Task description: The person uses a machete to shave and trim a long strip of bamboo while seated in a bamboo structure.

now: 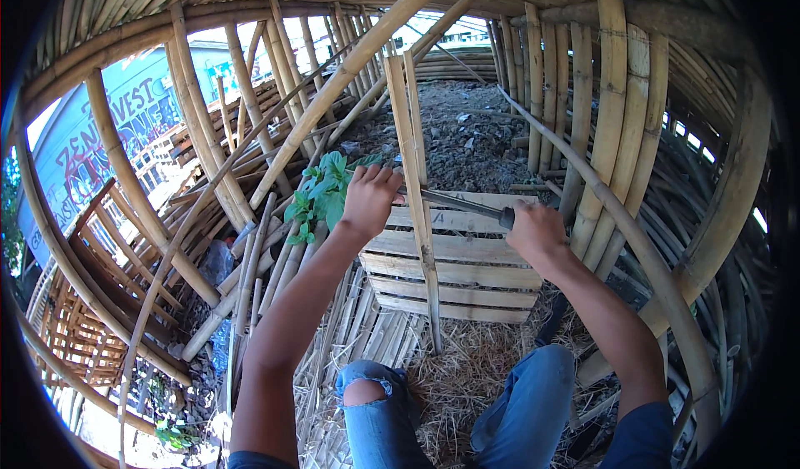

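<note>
A long knife (463,201) with a dark handle lies across an upright split bamboo strip (426,256). My right hand (537,234) is closed round its handle. Left of the strip, my left hand (372,198) is closed at the far end of the blade; its fingers hide the tip. The strip's upper part is parted into two lengths, and its lower end stands on the straw between my knees. Right behind the strip is a pale slatted wooden crate (483,274).
Leafy green plant (323,192) beside my left hand. A slanting bamboo pole (354,69) crosses ahead, and a thin bent pole (612,206) runs along the right. Bamboo posts (621,127) line the right side. Dark soil (467,131) lies beyond the crate, straw (458,361) below.
</note>
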The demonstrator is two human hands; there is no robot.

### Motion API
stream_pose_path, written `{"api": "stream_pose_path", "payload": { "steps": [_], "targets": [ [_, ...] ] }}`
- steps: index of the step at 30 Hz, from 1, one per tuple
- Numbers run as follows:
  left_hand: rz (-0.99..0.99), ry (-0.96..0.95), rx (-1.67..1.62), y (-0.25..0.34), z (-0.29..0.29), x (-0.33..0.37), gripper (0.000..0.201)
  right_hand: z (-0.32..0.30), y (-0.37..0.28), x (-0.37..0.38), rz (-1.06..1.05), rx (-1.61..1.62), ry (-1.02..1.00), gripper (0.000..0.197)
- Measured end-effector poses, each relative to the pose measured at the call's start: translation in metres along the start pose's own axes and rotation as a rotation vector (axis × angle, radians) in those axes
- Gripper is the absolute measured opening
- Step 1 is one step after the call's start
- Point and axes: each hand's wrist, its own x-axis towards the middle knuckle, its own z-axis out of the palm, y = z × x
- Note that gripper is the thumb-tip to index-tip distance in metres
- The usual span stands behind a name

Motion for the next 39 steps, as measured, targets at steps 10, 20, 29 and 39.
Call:
{"api": "stream_pose_path", "payload": {
  "steps": [10, 20, 29, 39],
  "targets": [
    [-0.097, -0.360, -0.533, -0.011, -0.009, -0.011, 0.021, -0.071, -0.004, 0.023, 0.027, 0.033, -0.394, 0.027],
    [0.012, -0.146, -0.604, 0.035, 0.031, -0.033, 0.013, -0.072, 0.016, -0.017, 0.038, 0.005, -0.599, 0.028],
    [0.053, -0.195, -0.476, 0.050, 0.016, -0.011, 0.012, -0.061, 0.034, -0.063, -0.107, 0.289, -0.413, 0.053],
    [0.222, -0.100, -0.478, 0.055, -0.004, -0.012, 0.020, -0.064, -0.002, -0.118, 0.217, 0.769, -0.721, 0.037]
  ]
}}
